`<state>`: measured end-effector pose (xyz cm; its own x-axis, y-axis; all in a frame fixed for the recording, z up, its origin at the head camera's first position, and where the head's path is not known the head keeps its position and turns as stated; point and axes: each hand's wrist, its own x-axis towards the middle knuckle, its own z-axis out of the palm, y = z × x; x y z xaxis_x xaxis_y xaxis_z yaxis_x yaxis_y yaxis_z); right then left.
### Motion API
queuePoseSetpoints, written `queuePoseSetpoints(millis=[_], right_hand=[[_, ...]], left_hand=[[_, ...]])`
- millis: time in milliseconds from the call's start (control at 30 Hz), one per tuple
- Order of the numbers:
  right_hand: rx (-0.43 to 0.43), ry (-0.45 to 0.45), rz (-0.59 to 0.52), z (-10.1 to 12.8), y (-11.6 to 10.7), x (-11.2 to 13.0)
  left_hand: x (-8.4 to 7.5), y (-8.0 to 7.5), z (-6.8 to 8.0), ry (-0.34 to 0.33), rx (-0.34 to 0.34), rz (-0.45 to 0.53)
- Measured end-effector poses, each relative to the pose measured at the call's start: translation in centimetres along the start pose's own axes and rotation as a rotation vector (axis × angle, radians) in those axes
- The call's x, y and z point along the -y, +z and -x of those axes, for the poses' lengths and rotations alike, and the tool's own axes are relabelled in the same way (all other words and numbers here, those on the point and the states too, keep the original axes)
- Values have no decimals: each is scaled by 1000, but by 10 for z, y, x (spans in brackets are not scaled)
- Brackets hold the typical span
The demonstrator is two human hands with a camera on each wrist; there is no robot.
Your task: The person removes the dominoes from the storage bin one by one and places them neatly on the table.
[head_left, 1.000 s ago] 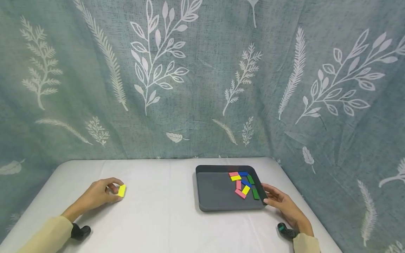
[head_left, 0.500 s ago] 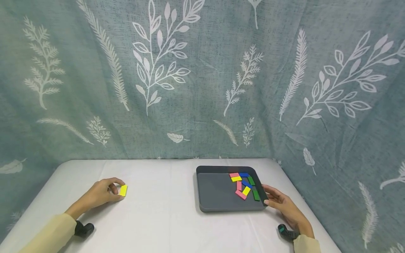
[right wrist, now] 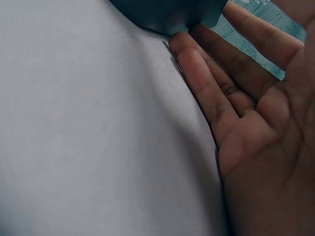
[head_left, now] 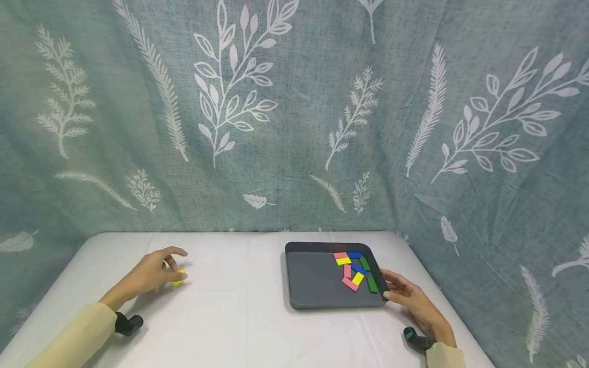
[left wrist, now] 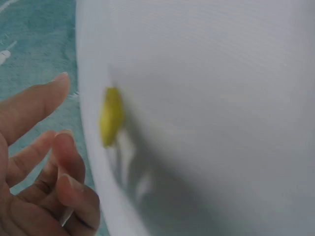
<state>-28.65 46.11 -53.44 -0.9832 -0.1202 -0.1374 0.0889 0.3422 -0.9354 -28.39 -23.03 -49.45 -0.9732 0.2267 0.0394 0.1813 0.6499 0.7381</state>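
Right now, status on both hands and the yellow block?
Left hand open beside yellow block on table. Right hand open, touching tray corner. Nothing between.

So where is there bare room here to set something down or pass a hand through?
Widest bare patch: the white table between the yellow block by the left hand and the gray tray. The tray's left half is also bare. Crowded: the tray's right side, where the colored blocks cluster near the right hand at its corner.
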Motion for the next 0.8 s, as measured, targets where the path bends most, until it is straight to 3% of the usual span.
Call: queuePoseSetpoints(millis=[300,633,800], right_hand=[[7,-14,8,-1,1,2],[10,-11,13,-1,-4,0],[11,-13,12,1,-2,-2]], left_hand=[[-37,14,-25,94,-5,56],[-77,54,-61,220,77,85],[-96,72,-72,244,116,121]])
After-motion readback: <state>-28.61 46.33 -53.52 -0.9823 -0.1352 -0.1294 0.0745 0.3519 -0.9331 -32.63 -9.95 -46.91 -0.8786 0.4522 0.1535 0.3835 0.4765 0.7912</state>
